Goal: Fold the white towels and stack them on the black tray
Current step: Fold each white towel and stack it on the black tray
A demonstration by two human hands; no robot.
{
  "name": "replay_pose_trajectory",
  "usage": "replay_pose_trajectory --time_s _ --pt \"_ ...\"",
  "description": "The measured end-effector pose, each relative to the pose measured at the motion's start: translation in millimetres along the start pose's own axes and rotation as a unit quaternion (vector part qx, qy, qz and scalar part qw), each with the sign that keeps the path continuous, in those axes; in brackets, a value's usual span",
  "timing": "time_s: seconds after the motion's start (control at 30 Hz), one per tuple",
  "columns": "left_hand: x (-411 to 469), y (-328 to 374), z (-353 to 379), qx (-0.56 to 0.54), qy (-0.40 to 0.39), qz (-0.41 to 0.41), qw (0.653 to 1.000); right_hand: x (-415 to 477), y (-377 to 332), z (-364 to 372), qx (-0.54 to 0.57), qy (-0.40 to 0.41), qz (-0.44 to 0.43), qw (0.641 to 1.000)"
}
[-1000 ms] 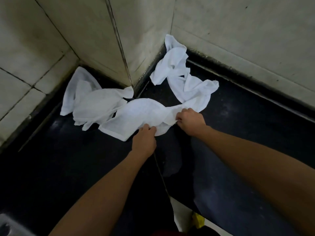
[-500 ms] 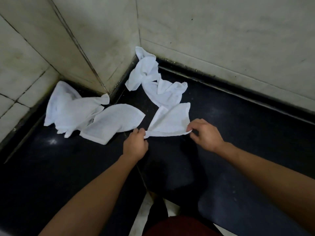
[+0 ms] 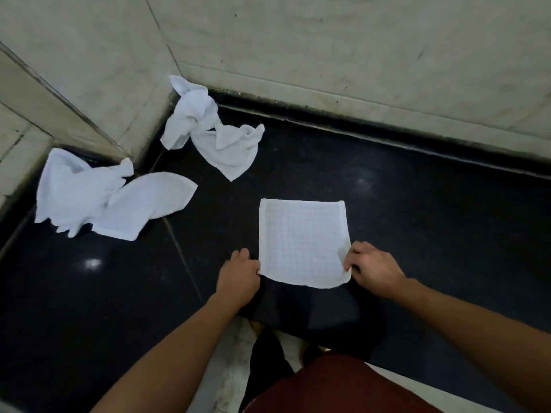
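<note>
A: Right, left hand (image 3: 238, 275) and right hand (image 3: 371, 268) each pinch a near corner of the flat white waffle-weave towel (image 3: 301, 242), spread on the black stone worktop (image 3: 417, 219).
B: Fold advice?
A: Bring the near edge to the far edge, corners matched, then smooth it.
B: Towel condition?
A: Square, smooth, hemmed. No tray in view.

We see bare black floor (image 3: 417, 204) right of the flat towel (image 3: 301, 242) — open passage there. Crumpled towels (image 3: 208, 135) crowd the wall (image 3: 328, 40) corner at left, more (image 3: 98, 201) beside them — little room.
</note>
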State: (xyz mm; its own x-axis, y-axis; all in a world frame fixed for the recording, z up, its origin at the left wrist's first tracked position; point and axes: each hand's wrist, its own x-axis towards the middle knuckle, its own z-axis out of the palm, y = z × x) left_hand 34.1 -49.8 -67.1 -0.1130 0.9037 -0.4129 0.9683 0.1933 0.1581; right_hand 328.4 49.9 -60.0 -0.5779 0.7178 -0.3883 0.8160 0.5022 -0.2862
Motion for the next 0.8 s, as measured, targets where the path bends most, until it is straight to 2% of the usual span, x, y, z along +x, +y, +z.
replay_pose_trajectory --time_s 0.13,0.33,0.4,0.5,0.6,0.67,0.8 --pt "-13.8 23.4 11.7 0.026 -0.018 0.038 0.999 -29.8 20.6 11.3 -0.018 -0.043 0.016 0.999" --pt "-13.8 35.6 7.8 0.002 0.039 0.063 0.997 -34.8 22.9 2.0 -0.003 0.020 0.005 1.000" --pt "-11.2 42.5 4.0 -0.004 0.045 0.094 0.995 -34.2 15.8 -2.8 0.005 0.009 -0.016 1.000" --pt "-11.6 53.5 5.8 0.009 0.005 0.151 0.988 -36.3 0.8 -0.2 0.009 -0.071 -0.028 0.997" --pt "-17.2 62.8 15.6 0.061 -0.066 0.182 0.979 -43.0 -9.8 10.4 -0.042 -0.126 -0.008 0.991" --pt "-21.9 66.9 20.8 0.092 -0.085 0.180 0.976 -47.0 -13.9 19.7 -0.106 -0.121 0.007 0.987" --pt "-28.3 69.5 27.3 0.103 -0.100 0.161 0.976 -50.7 -15.9 34.2 -0.166 -0.056 0.000 0.984"
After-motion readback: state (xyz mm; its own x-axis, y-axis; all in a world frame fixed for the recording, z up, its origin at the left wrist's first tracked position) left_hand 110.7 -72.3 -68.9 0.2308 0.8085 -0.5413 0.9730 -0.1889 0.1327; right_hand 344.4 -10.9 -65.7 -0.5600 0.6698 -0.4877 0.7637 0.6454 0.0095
